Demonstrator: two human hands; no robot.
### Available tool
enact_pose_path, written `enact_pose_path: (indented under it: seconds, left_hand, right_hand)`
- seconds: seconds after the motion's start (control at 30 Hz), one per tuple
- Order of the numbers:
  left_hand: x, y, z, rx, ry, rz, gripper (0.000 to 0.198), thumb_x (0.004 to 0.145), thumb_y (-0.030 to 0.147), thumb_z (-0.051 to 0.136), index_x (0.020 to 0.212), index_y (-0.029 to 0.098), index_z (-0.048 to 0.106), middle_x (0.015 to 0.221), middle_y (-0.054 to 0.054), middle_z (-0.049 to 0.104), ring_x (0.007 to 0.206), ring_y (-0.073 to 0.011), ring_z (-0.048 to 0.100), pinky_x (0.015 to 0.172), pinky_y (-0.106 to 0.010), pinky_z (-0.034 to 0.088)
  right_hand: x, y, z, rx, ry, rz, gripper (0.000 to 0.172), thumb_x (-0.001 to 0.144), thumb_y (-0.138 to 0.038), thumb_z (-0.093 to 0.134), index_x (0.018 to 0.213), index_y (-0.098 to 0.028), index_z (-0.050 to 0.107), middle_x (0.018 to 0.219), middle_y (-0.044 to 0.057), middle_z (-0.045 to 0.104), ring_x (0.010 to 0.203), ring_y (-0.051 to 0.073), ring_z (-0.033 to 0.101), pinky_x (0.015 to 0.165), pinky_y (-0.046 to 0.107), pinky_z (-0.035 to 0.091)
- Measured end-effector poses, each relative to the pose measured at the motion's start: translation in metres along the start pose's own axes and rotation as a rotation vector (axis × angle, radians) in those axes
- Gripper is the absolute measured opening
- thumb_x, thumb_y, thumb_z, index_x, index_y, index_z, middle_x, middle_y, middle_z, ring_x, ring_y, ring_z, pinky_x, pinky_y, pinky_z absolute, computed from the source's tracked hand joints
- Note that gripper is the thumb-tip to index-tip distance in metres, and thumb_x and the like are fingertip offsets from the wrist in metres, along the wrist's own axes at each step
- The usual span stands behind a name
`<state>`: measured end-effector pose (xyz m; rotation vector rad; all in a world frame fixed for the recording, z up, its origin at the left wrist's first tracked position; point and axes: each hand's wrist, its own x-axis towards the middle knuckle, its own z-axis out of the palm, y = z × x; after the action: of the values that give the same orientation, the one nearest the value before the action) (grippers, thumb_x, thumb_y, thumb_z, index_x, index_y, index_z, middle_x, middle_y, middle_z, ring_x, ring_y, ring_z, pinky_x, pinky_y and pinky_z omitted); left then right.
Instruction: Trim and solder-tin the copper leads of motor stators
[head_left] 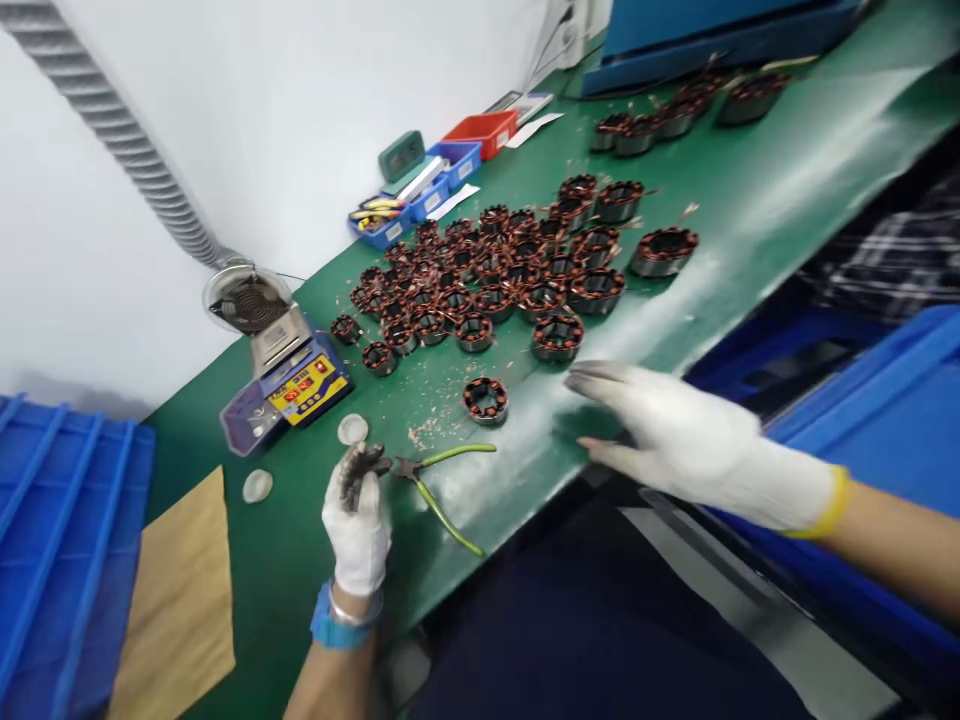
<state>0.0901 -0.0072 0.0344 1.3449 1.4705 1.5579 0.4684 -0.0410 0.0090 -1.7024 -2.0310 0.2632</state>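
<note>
My left hand [358, 520], in a white glove with blackened fingertips, is at the tip of the green-handled cutters [442, 478], which lie spread on the bench. Its fingers are curled together, and what they hold, if anything, is hidden. On the right, my right hand [660, 430], also gloved in white, hovers over the bench edge with thumb and fingers apart and nothing between them. A single copper-wound stator [485, 400] sits between my hands, just above the cutters. Beyond it stand several more wound stators [557, 337] in a dense cluster.
A blue and yellow soldering station [304, 385] with a fan stands at the left. Near it are two small round white lids [257, 486], brown paper [184, 600] and a blue crate [67, 540]. Small blue bins [382, 232] and a red bin [484, 130] line the wall.
</note>
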Motion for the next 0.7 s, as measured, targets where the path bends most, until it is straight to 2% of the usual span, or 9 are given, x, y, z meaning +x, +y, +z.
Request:
enact_pose_path:
  seconds: [0.1,0.2,0.27,0.33,0.4,0.53,0.63,0.7]
  left_hand:
    - [0.0,-0.018,-0.008,-0.021,0.072,-0.002,0.059,0.085,0.068,0.089,0.114,0.017,0.08,0.103,-0.012,0.089,0.083,-0.0262,0.086,0.083,-0.04,0.072]
    - [-0.005,-0.027,-0.017,-0.054,0.087,-0.007,0.056,0.087,0.066,0.09,0.114,0.018,0.081,0.103,-0.012,0.088,0.08,-0.0254,0.085,0.082,-0.041,0.072]
    - [-0.009,-0.029,-0.02,-0.083,0.075,-0.001,0.054,0.087,0.064,0.09,0.115,0.018,0.081,0.103,-0.012,0.089,0.08,-0.0251,0.085,0.081,-0.04,0.072]
    - [-0.012,-0.028,-0.02,-0.109,0.045,-0.004,0.054,0.088,0.063,0.09,0.116,0.018,0.08,0.105,-0.013,0.089,0.083,-0.0257,0.086,0.083,-0.04,0.072]
    - [-0.014,-0.025,-0.013,-0.118,-0.021,-0.032,0.053,0.089,0.06,0.087,0.119,0.018,0.078,0.11,-0.015,0.089,0.089,-0.0276,0.087,0.089,-0.043,0.072]
    - [-0.013,-0.004,0.016,0.005,-0.297,-0.084,0.062,0.086,0.051,0.086,0.135,0.016,0.072,0.136,-0.021,0.082,0.118,-0.0361,0.084,0.111,-0.054,0.067]
    - [-0.005,0.022,0.046,0.294,-0.46,-0.003,0.095,0.067,0.049,0.097,0.15,0.014,0.065,0.156,-0.025,0.071,0.15,-0.0447,0.066,0.132,-0.059,0.05]
    - [0.002,0.038,0.061,0.467,-0.576,0.023,0.119,0.058,0.049,0.102,0.162,0.014,0.055,0.166,-0.027,0.062,0.155,-0.0494,0.06,0.131,-0.06,0.05]
  right_hand:
    - [0.031,-0.037,0.03,0.004,-0.062,0.083,0.063,0.094,-0.035,0.066,0.156,-0.024,0.062,0.157,0.021,0.066,0.136,0.043,0.072,0.114,0.055,0.06]
    - [0.049,-0.047,0.042,-0.082,-0.112,0.213,0.052,0.093,-0.052,0.071,0.136,-0.023,0.072,0.135,0.021,0.074,0.114,0.045,0.078,0.098,0.059,0.063]
    - [0.058,-0.046,0.045,-0.141,-0.143,0.244,0.06,0.085,-0.064,0.077,0.126,-0.02,0.075,0.133,0.022,0.075,0.118,0.047,0.075,0.101,0.061,0.061]
    - [0.067,-0.045,0.049,-0.145,-0.132,0.252,0.076,0.077,-0.068,0.083,0.133,-0.017,0.074,0.144,0.024,0.072,0.13,0.05,0.069,0.109,0.064,0.057]
    - [0.078,-0.046,0.054,-0.083,-0.096,0.247,0.084,0.073,-0.066,0.086,0.14,-0.016,0.072,0.146,0.024,0.072,0.134,0.052,0.067,0.112,0.068,0.054]
    - [0.093,-0.051,0.067,0.01,-0.072,0.173,0.063,0.073,-0.054,0.086,0.126,-0.023,0.077,0.128,0.015,0.081,0.127,0.047,0.072,0.115,0.065,0.054]
    - [0.089,-0.059,0.076,0.051,-0.043,0.161,0.057,0.072,-0.049,0.086,0.122,-0.025,0.075,0.116,0.013,0.083,0.114,0.043,0.077,0.102,0.055,0.063]
    - [0.08,-0.066,0.083,0.134,0.006,0.151,0.058,0.071,-0.046,0.086,0.124,-0.025,0.072,0.115,0.013,0.082,0.106,0.042,0.08,0.091,0.053,0.068]
